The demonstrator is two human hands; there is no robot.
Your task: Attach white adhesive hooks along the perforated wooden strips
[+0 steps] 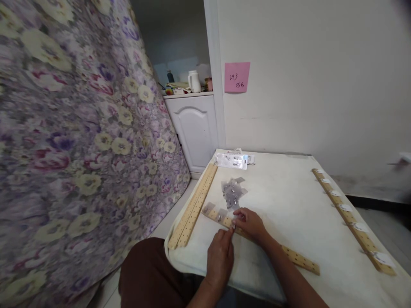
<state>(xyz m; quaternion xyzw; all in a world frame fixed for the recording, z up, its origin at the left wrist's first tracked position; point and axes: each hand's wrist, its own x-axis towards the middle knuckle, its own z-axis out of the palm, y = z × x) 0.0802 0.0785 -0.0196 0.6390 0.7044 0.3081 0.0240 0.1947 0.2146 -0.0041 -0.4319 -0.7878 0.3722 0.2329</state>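
A pale wooden strip [300, 259] with rows of holes lies slantwise across the table in front of me. Two small see-through cards [221, 215] with tiny metal pieces sit at its far left end. My right hand [251, 224] bends over the strip just right of these cards, thumb and forefinger pinched together. From the near side, my left hand [220, 253] meets it at the strip, its fingers closed and the fingertips almost touching the right ones. Something tiny and light shows between the fingertips, too small to name. Beyond the hands lies a pile of similar see-through cards [232, 193].
Two perforated wooden strips [194, 205] lie along the table's left edge. Another strip [356, 226] on the right bears several white tags. Flat clear packages [231, 161] rest at the back. A floral curtain [80, 149] hangs on the left; a wall stands behind the table.
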